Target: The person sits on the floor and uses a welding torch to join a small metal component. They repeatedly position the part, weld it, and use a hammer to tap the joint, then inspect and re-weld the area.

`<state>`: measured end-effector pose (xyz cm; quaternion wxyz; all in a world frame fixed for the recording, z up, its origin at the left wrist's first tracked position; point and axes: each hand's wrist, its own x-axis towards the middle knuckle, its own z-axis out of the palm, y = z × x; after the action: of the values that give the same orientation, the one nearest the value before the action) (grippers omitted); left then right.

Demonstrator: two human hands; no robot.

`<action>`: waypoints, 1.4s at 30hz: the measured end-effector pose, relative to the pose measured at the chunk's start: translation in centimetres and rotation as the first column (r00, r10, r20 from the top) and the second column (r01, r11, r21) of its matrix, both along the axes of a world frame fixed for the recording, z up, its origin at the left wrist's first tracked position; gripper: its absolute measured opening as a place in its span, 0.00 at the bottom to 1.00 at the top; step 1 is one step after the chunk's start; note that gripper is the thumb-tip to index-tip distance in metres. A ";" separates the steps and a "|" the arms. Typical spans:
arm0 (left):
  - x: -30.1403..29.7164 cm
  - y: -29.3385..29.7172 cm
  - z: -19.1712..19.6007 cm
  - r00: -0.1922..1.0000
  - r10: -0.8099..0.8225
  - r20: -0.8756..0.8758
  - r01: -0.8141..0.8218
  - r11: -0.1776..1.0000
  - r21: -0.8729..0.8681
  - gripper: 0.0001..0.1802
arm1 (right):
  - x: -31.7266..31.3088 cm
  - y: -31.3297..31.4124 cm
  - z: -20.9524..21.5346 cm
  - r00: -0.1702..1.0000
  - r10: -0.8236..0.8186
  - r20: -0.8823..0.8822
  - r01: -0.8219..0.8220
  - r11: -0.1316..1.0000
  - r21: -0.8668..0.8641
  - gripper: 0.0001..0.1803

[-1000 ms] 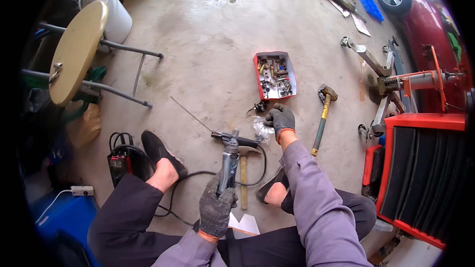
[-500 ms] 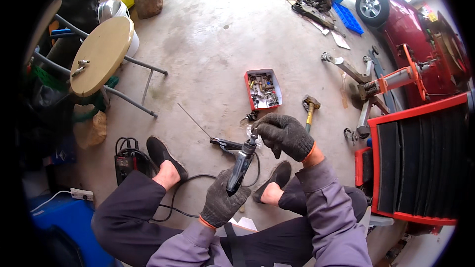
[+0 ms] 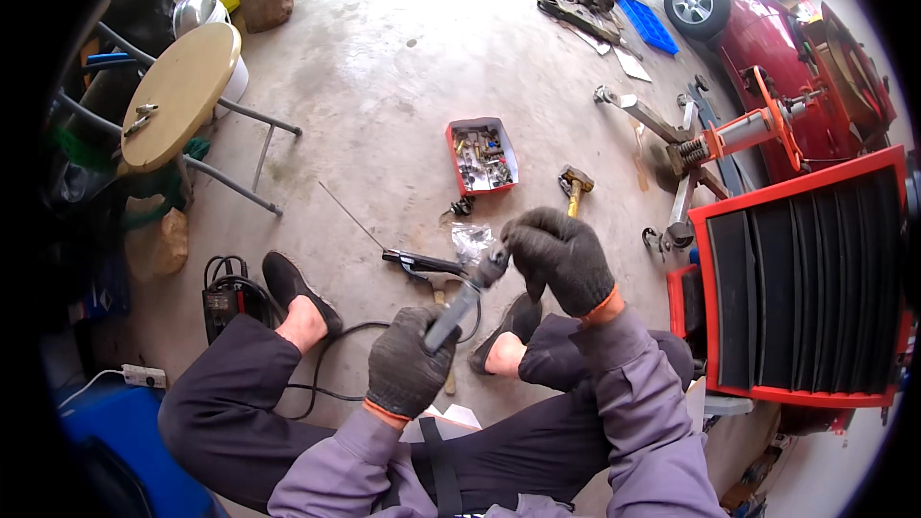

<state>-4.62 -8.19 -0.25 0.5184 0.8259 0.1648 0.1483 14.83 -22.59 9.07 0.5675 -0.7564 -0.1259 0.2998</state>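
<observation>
My left hand [image 3: 408,364], in a dark work glove with an orange cuff, is wrapped round the lower part of a slim dark-grey hand tool [image 3: 457,315] with a thicker collar at its upper end. The tool slants up to the right above the floor and is blurred, so its exact kind is unclear. At that upper end, the gloved right hand [image 3: 566,259] has its fingers pinched together; whatever lies between them is hidden. Beneath the tool, on the floor, are a black electrode holder [image 3: 417,260] with a thin rod and a clear plastic bag [image 3: 472,242].
Ahead stands a red-rimmed box [image 3: 450,158] of small metal parts, with a yellow-handled hammer [image 3: 576,194] to its right. A red tool cabinet [image 3: 801,393] and an engine stand [image 3: 662,120] are on the right. A round stool [image 3: 192,86] and a welding machine [image 3: 223,302] are left.
The whole view has shifted, so the surroundings sit further left. The tool is tilted more to the right and blurred. Both hands stay on or at it.
</observation>
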 end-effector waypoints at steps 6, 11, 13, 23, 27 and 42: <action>0.2 1.3 -2.7 0.949 -0.171 -0.267 -0.091 0.661 -0.744 0.16 | 5.1 -3.2 1.7 0.963 -0.185 -0.197 0.253 0.876 0.411 0.11; 1.7 1.2 -1.4 0.915 -0.302 -0.266 -0.058 0.555 -0.830 0.24 | 5.8 -7.2 -10.8 0.844 -0.469 0.263 0.373 0.863 0.342 0.12; 2.6 -0.4 -1.3 0.894 -0.363 -0.263 -0.023 0.548 -0.836 0.28 | 3.9 -12.4 -23.3 0.869 -0.301 0.393 0.458 0.791 -0.406 0.12; 2.4 -0.8 -3.0 0.950 -0.197 -0.242 -0.063 0.637 -0.768 0.23 | -2.6 -6.1 -21.8 0.963 0.270 0.007 -0.192 0.703 -0.685 0.23; 2.9 -1.6 -3.5 0.922 -0.258 -0.288 -0.110 0.540 -0.835 0.21 | -3.4 -2.6 -13.8 0.924 0.367 0.108 -0.265 0.817 -0.511 0.22; -0.3 -3.0 -14.3 0.720 -0.184 -0.669 -0.005 0.963 -0.270 0.34 | 14.3 -32.5 -19.3 0.854 -0.268 -0.445 0.249 0.963 -0.103 0.21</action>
<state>-4.91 -11.22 -14.55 0.5276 0.7556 0.3221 -0.2165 29.08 -55.10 -10.23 0.6004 -0.6867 0.1193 0.3921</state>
